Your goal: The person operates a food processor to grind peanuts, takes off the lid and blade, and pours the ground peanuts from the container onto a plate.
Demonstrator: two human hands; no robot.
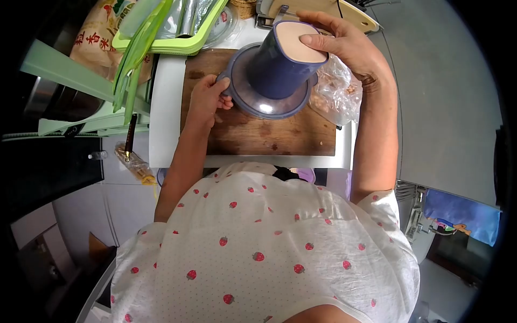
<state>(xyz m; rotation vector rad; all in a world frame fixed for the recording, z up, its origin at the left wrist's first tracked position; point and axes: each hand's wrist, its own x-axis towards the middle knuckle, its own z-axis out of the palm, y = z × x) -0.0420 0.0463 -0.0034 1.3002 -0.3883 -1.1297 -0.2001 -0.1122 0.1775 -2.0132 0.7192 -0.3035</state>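
Note:
My left hand [208,99] is closed on the tab at the left of a round, blue-rimmed translucent piece [266,107], which looks like a lid or a shallow dish. On that piece stands a dark blue tapered cup-like part [274,67] with a flat peach-coloured end facing up. My right hand [347,46] grips the top of this part, thumb on the peach face and fingers behind the far edge. Both pieces are over a wooden cutting board [269,141]. Beside the right wrist sits a crumpled clear plastic bag [339,91] with brownish contents that I cannot make out.
Behind the board are a lime-green tray [207,32] holding wrap rolls and green leaves [132,70], a printed rice sack [89,43] and a tan board [350,16]. A grey surface [441,97] extends on the right. A white tabletop [164,134] borders the board.

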